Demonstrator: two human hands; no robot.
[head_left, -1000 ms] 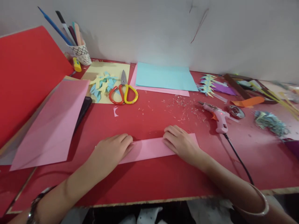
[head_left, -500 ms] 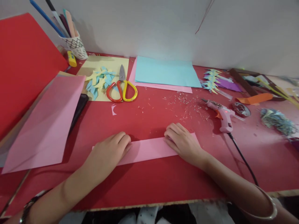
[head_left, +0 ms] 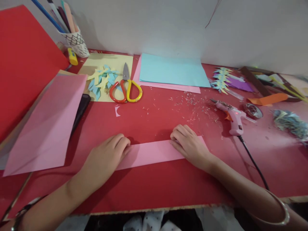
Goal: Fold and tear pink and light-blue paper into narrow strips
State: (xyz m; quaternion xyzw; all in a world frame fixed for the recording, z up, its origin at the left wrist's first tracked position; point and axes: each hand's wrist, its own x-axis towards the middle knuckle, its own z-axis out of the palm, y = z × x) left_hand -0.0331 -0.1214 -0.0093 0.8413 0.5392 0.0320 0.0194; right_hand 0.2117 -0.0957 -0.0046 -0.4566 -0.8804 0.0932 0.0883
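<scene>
Touching 1 pink strip (head_left: 149, 154) are 1 left hand (head_left: 106, 158) and 1 right hand (head_left: 190, 147).

A smooth, matt finish is shown by the long pink paper strip (head_left: 149, 155); grey metal is seen in the pointed scissor blades (head_left: 125, 72), soft gloss on the flat red tabletop (head_left: 154, 118).

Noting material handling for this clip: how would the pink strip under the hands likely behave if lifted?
The pink strip looks like thin paper, so it is probably light. Being long and narrow, it would likely bend if lifted by one end. Lying flat, it seems unlikely to roll.
</scene>
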